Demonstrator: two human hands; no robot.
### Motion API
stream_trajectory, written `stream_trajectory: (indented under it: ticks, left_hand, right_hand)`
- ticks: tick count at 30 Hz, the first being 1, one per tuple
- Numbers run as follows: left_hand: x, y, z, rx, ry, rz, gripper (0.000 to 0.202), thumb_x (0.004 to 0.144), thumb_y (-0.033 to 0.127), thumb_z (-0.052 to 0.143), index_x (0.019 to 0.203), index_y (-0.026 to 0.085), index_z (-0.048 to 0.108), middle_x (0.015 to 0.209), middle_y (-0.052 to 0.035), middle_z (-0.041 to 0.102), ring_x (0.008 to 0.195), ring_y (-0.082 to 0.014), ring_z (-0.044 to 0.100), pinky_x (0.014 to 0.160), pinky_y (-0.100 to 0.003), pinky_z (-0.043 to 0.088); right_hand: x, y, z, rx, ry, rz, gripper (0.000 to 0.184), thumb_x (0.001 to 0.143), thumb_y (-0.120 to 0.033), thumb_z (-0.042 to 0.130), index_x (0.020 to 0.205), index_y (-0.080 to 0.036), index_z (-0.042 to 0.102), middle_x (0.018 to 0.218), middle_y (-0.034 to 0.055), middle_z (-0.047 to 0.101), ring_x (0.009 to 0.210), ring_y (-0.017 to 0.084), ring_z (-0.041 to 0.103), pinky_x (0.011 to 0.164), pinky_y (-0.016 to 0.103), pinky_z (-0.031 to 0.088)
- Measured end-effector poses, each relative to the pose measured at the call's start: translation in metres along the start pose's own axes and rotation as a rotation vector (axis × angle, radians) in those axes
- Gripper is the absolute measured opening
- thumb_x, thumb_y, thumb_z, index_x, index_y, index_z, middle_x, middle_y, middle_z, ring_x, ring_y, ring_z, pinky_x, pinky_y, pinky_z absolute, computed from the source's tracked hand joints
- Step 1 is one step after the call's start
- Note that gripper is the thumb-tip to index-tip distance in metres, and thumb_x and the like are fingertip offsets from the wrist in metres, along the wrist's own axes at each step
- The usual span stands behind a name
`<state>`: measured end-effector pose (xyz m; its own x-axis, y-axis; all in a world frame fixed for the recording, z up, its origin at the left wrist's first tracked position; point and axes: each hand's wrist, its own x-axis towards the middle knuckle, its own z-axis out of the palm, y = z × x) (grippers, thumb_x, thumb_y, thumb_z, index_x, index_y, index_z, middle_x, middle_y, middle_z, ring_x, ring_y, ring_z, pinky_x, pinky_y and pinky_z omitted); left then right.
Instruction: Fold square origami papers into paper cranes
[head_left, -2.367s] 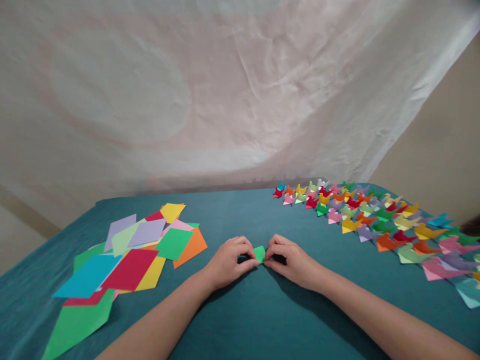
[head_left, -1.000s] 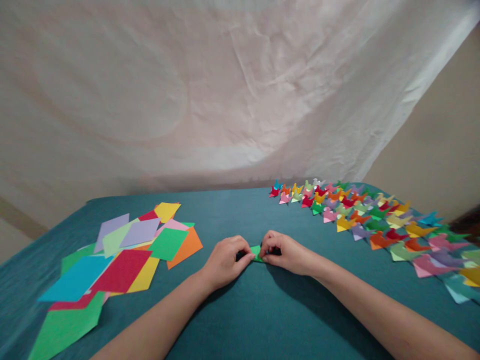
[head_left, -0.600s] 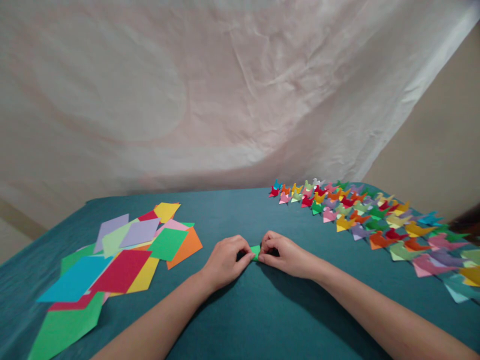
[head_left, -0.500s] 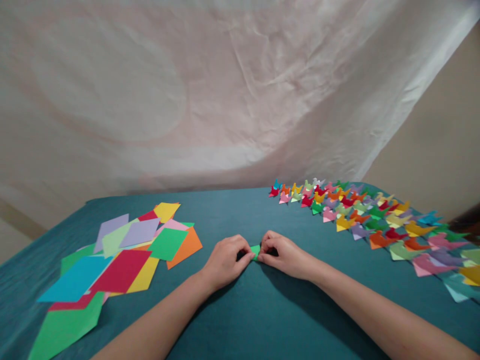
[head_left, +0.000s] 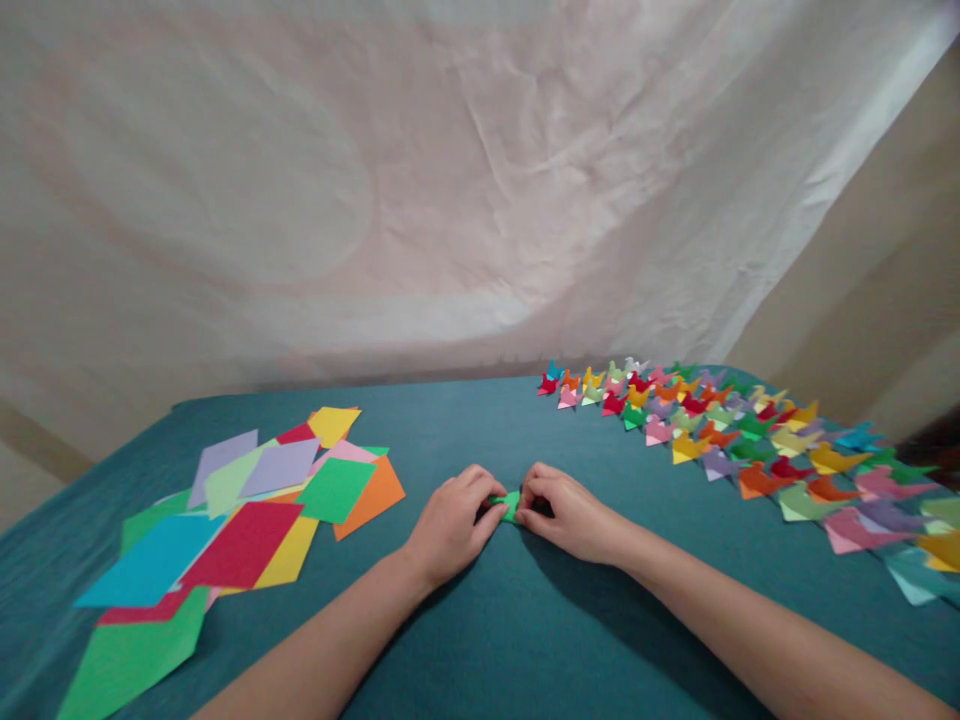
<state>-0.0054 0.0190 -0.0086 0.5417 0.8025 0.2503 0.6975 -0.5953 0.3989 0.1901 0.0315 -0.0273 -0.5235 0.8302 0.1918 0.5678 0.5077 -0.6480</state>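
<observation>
"In the head view, where is the piece being worked?"

"The small folded green paper [head_left: 511, 507] is near the middle of the teal tablecloth [head_left: 450, 430], between the left hand [head_left: 457, 525] and the right hand [head_left: 566, 515]."

"What are the fingers doing?"

"Both hands grasp it: the left thumb and fingertips pinch its left end, the right ones its right end. I can't tell whether it rests on the cloth or is held just above."

"How far along is it?"

"Partly done, I'd judge. It is far smaller than the paper sheets [head_left: 244, 545] on the left, yet the bit that shows has no head or tail like the origami birds [head_left: 688, 447] on the right. The fingers cover too much to count folds."

"And the rest?"

"The origami birds, many and in mixed colours, stand in slanting rows from the far edge to the near right; those look finished. On the left, the paper sheets overlap in a loose spread, seemingly unfolded, so that stock looks unworked."
</observation>
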Motion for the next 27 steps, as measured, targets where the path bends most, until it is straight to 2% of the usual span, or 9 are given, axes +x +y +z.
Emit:
stream_trajectory:
  ticks: [3, 6, 8, 13, 19, 22, 24, 27]
  left_hand:
    - [-0.003, 0.012, -0.005, 0.147, -0.044, 0.070, 0.015, 0.089, 0.024, 0.047, 0.098, 0.019, 0.058, 0.101, -0.0056, 0.058, 0.094, -0.0203, 0.053, 0.081, -0.033, 0.042]
    - [-0.012, 0.029, -0.006, 0.289, -0.104, 0.076, 0.020, 0.090, 0.019, 0.043, 0.101, 0.017, 0.059, 0.109, -0.0079, 0.059, 0.102, -0.0238, 0.052, 0.085, -0.038, 0.042]
    - [-0.021, 0.038, -0.002, 0.352, -0.123, 0.067, 0.027, 0.087, 0.018, 0.046, 0.113, 0.015, 0.055, 0.117, -0.0099, 0.058, 0.109, -0.0257, 0.050, 0.091, -0.041, 0.040]
    - [-0.038, 0.044, 0.007, 0.415, -0.131, 0.046, 0.048, 0.090, 0.040, 0.043, 0.130, 0.015, 0.045, 0.137, -0.0106, 0.045, 0.126, -0.0272, 0.040, 0.102, -0.044, 0.033]
    - [-0.039, 0.039, 0.004, 0.380, -0.201, 0.037, 0.061, 0.087, 0.055, 0.040, 0.135, 0.017, 0.040, 0.141, -0.0096, 0.039, 0.131, -0.0281, 0.033, 0.106, -0.048, 0.029]
    - [-0.040, 0.038, 0.002, 0.358, -0.236, 0.029, 0.064, 0.087, 0.057, 0.039, 0.137, 0.017, 0.037, 0.143, -0.0097, 0.035, 0.132, -0.0292, 0.031, 0.106, -0.048, 0.028]
    - [-0.040, 0.037, 0.002, 0.343, -0.246, 0.018, 0.064, 0.088, 0.057, 0.038, 0.138, 0.016, 0.035, 0.144, -0.0098, 0.034, 0.132, -0.0297, 0.030, 0.106, -0.049, 0.028]
    - [-0.041, 0.036, 0.003, 0.320, -0.241, 0.018, 0.063, 0.088, 0.056, 0.038, 0.138, 0.017, 0.034, 0.144, -0.0096, 0.033, 0.132, -0.0293, 0.030, 0.106, -0.048, 0.028]
  right_hand:
    - [0.000, 0.000, 0.000, -0.011, 0.001, 0.013, 0.006, 0.079, -0.017, 0.060, 0.073, -0.016, 0.060, 0.080, 0.0030, 0.055, 0.077, 0.015, 0.052, 0.070, 0.025, 0.040]
    - [0.001, 0.000, -0.001, -0.012, -0.005, 0.006, 0.006, 0.078, -0.016, 0.060, 0.072, -0.016, 0.059, 0.081, 0.0031, 0.055, 0.077, 0.014, 0.052, 0.069, 0.024, 0.040]
    - [0.001, 0.001, -0.001, -0.008, -0.007, -0.006, 0.006, 0.078, -0.016, 0.060, 0.072, -0.016, 0.060, 0.080, 0.0029, 0.056, 0.076, 0.014, 0.052, 0.068, 0.024, 0.040]
    - [0.001, 0.001, 0.001, 0.005, 0.006, -0.010, 0.008, 0.079, -0.016, 0.059, 0.071, -0.016, 0.060, 0.081, 0.0028, 0.056, 0.076, 0.013, 0.052, 0.069, 0.024, 0.040]
    - [-0.001, 0.002, -0.007, 0.059, -0.020, -0.065, 0.008, 0.080, -0.016, 0.057, 0.073, -0.016, 0.060, 0.081, 0.0029, 0.056, 0.075, 0.013, 0.052, 0.068, 0.024, 0.042]
    - [-0.005, 0.003, -0.020, 0.127, -0.095, -0.127, 0.012, 0.083, -0.012, 0.052, 0.085, -0.016, 0.063, 0.090, 0.0043, 0.058, 0.080, 0.013, 0.055, 0.073, 0.025, 0.044]
    - [-0.008, 0.003, -0.030, 0.145, -0.175, -0.168, 0.028, 0.084, -0.008, 0.047, 0.103, -0.019, 0.063, 0.099, 0.0053, 0.060, 0.088, 0.014, 0.057, 0.080, 0.026, 0.045]
    - [-0.012, 0.000, -0.042, 0.083, -0.265, -0.217, 0.044, 0.082, -0.001, 0.041, 0.116, -0.022, 0.060, 0.107, 0.0054, 0.062, 0.100, 0.015, 0.056, 0.090, 0.030, 0.042]
